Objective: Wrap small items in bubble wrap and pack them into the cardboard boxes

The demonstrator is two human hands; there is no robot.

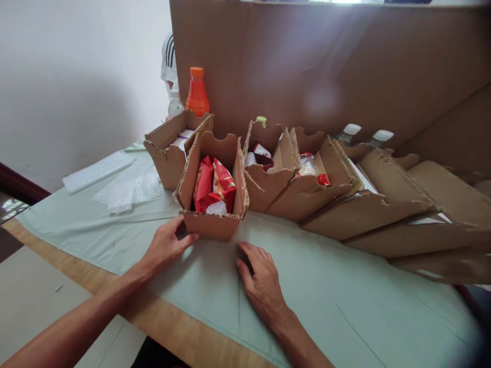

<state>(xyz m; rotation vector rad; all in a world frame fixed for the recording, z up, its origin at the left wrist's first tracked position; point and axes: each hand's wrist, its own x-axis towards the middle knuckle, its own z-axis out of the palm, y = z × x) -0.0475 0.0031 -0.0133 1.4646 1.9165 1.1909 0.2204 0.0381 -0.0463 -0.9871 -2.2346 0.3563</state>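
Note:
An open-topped cardboard box stands in front of me, nearer than the other boxes, with red snack bags inside it. My left hand is at the box's lower left front corner. Its thumb and fingers are apart, and the fingertips seem to touch the cardboard. To the right of the box's front, my right hand rests low over the cloth, curved, with thumb and forefinger apart and nothing between them. A small gap separates it from the box.
A pale green cloth covers the table. More cardboard boxes lean in a row to the right; another box stands left. Bubble wrap lies at left. An orange bottle stands before a tall cardboard panel. Behind it shows a person's sleeve.

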